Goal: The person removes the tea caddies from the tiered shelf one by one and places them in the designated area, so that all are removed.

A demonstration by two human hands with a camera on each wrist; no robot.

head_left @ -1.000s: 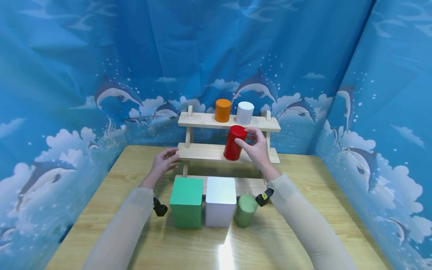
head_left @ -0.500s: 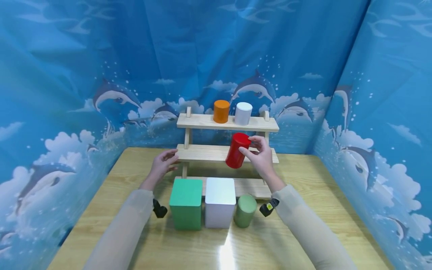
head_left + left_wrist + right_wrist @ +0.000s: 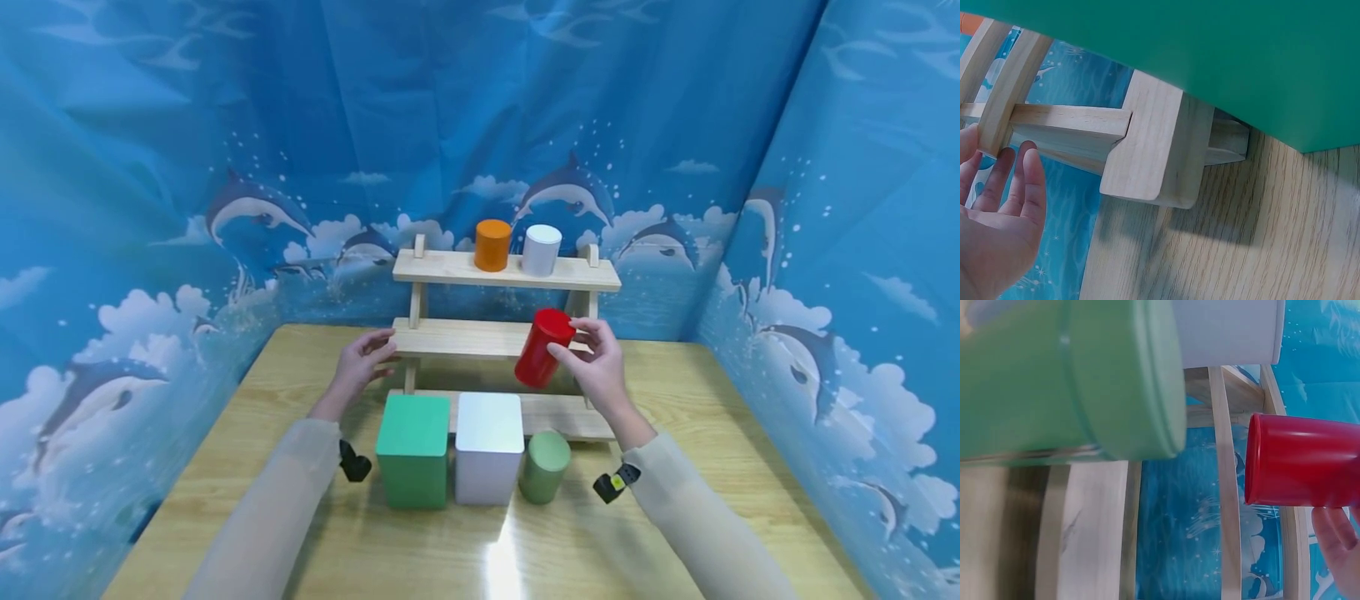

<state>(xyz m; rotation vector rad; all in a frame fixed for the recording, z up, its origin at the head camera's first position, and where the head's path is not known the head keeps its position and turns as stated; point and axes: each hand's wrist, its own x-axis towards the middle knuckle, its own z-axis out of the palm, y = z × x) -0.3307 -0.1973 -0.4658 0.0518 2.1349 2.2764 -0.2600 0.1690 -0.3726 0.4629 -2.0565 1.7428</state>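
A red cylinder (image 3: 544,348) is held up in front of the middle shelf, tilted. My right hand (image 3: 600,367) grips its upper right side between thumb and fingers. In the right wrist view the red cylinder (image 3: 1304,461) lies sideways across the picture, with fingertips against it. My left hand (image 3: 362,367) holds the left end of the wooden stepped rack's middle shelf (image 3: 450,337). In the left wrist view, the left hand (image 3: 1004,219) has its thumb and fingers about the shelf's end (image 3: 1013,94).
On the top shelf (image 3: 442,268) stand an orange cylinder (image 3: 492,247) and a white cylinder (image 3: 542,251). Before the rack are a green box (image 3: 414,454), a white box (image 3: 490,450) and a light green cylinder (image 3: 545,468) on the wooden table (image 3: 420,554). Blue dolphin-patterned curtains surround it.
My right hand has drawn the red cylinder off the middle shelf, moving it right, toward me and lower in the view. The left hand stays at the shelf's end.
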